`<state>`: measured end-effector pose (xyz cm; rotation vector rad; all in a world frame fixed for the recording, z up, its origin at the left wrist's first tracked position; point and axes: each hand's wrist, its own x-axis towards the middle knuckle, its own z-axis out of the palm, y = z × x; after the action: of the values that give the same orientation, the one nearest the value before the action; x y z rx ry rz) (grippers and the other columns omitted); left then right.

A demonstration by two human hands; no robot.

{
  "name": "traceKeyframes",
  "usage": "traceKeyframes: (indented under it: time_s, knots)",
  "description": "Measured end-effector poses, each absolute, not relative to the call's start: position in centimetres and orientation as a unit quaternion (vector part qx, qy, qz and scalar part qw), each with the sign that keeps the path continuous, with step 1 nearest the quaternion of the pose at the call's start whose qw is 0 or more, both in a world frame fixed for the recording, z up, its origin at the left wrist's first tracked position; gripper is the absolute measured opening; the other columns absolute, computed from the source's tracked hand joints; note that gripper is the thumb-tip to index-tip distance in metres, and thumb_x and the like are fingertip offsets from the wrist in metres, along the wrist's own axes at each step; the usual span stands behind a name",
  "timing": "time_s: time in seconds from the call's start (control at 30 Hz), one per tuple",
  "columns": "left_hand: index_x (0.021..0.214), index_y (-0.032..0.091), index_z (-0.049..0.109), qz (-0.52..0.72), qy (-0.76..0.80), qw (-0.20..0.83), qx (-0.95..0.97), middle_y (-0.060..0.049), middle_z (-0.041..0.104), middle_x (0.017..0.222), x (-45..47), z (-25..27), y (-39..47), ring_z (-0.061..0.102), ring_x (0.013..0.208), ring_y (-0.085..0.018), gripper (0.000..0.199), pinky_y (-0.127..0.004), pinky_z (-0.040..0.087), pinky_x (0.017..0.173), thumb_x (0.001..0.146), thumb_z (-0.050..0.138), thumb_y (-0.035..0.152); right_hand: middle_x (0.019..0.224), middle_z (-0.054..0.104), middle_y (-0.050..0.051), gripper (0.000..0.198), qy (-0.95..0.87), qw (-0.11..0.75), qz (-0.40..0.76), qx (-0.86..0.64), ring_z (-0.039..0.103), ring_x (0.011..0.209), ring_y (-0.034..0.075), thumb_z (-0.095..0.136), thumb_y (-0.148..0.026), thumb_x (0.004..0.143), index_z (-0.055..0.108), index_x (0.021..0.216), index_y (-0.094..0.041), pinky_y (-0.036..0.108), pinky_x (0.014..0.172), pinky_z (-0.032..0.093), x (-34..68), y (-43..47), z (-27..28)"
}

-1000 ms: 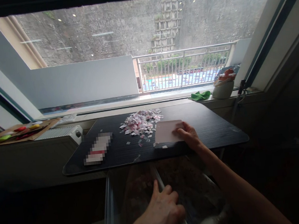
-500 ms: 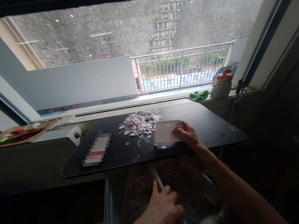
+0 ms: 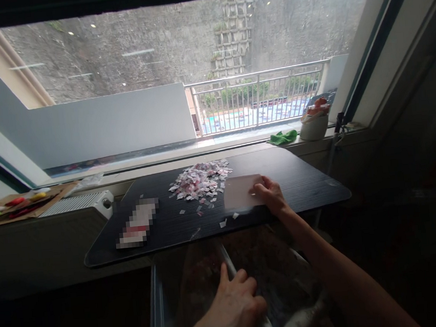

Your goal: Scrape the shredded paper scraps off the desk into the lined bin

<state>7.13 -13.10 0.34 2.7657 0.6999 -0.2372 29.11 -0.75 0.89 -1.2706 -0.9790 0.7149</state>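
My right hand (image 3: 270,194) grips a flat, pale pinkish card (image 3: 238,192) by its right side, over the dark tabletop. Just left of the card lies a heap of small paper scraps (image 3: 200,179), whitish and pink, with loose bits around it. Two stray scraps (image 3: 224,224) rest near the front edge, below the card. Lower down, my left hand (image 3: 234,298) has its fingers bent around a pale, shiny plastic edge (image 3: 229,262) over a see-through container (image 3: 156,293) in front of the table. What the container holds is too dark to make out.
The black table (image 3: 300,176) stands under a window. A blurred-out white and red item (image 3: 138,223) lies on its left part. A radiator (image 3: 79,203) and cardboard with colourful items (image 3: 17,203) are at left. A green cloth (image 3: 283,137) and white pot (image 3: 314,125) sit on the sill.
The view has shifted slightly. A scrap that was at the card's lower left corner now lies on the table, apart from the card. Both hands keep their grips.
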Motion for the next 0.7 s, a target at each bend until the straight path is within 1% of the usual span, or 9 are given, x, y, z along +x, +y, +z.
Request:
traceKeyframes:
  time_s: [0.07, 0.13, 0.2, 0.37, 0.5, 0.7]
  knots:
    - [0.084, 0.018, 0.063, -0.089, 0.244, 0.138, 0.956, -0.007, 0.059, 0.094, 7.2, 0.4, -13.1, 0.050, 0.099, -0.024, 0.017, -0.069, 0.023, 0.099, 0.093, 0.051, 0.026, 0.068, 0.065, 0.000, 0.019, -0.423, 0.636, 0.282, -0.581, 0.057, 0.063, 0.016, 0.053, -0.030, 0.060, 0.060, 0.075, -0.020, 0.027, 0.057, 0.046, 29.4, -0.8, 0.8]
    - [0.083, 0.018, 0.063, -0.105, 0.247, 0.142, 0.953, -0.007, 0.059, 0.095, 7.3, 0.5, -13.0, 0.049, 0.099, -0.025, 0.017, -0.069, 0.023, 0.098, 0.092, 0.052, 0.027, 0.066, 0.064, -0.001, 0.018, -0.428, 0.622, 0.276, -0.595, 0.057, 0.061, 0.016, 0.053, -0.029, 0.060, 0.060, 0.074, -0.020, 0.027, 0.055, 0.044, 29.8, -0.8, 0.7]
    - [0.083, 0.017, 0.063, -0.112, 0.250, 0.144, 0.951, -0.008, 0.059, 0.095, 7.3, 0.5, -12.9, 0.049, 0.099, -0.025, 0.018, -0.069, 0.022, 0.098, 0.092, 0.052, 0.027, 0.064, 0.063, -0.001, 0.017, -0.439, 0.608, 0.287, -0.596, 0.056, 0.059, 0.016, 0.053, -0.029, 0.060, 0.061, 0.072, -0.020, 0.026, 0.053, 0.043, 30.2, -1.0, 0.7]
    - [0.085, 0.018, 0.063, -0.082, 0.239, 0.138, 0.958, -0.007, 0.059, 0.095, 7.0, -0.2, -12.9, 0.049, 0.098, -0.024, 0.019, -0.067, 0.021, 0.098, 0.093, 0.050, 0.028, 0.059, 0.062, -0.002, 0.014, -0.469, 0.586, 0.308, -0.585, 0.054, 0.057, 0.014, 0.050, -0.028, 0.060, 0.059, 0.066, -0.020, 0.024, 0.050, 0.040, 30.5, -1.4, 0.8]
    - [0.084, 0.018, 0.064, -0.079, 0.242, 0.135, 0.958, -0.007, 0.059, 0.093, 6.9, -0.6, -12.9, 0.048, 0.097, -0.024, 0.019, -0.066, 0.021, 0.098, 0.093, 0.050, 0.028, 0.059, 0.061, -0.003, 0.015, -0.467, 0.582, 0.338, -0.573, 0.053, 0.055, 0.014, 0.051, -0.028, 0.059, 0.060, 0.067, -0.020, 0.023, 0.048, 0.040, 30.3, -1.6, 1.1]
    - [0.083, 0.019, 0.064, -0.074, 0.240, 0.134, 0.959, -0.006, 0.059, 0.093, 6.8, -0.8, -12.8, 0.049, 0.097, -0.024, 0.018, -0.067, 0.022, 0.098, 0.092, 0.052, 0.029, 0.059, 0.060, -0.003, 0.015, -0.486, 0.574, 0.363, -0.549, 0.052, 0.054, 0.013, 0.053, -0.029, 0.059, 0.062, 0.067, -0.019, 0.023, 0.047, 0.039, 30.2, -2.0, 1.4]
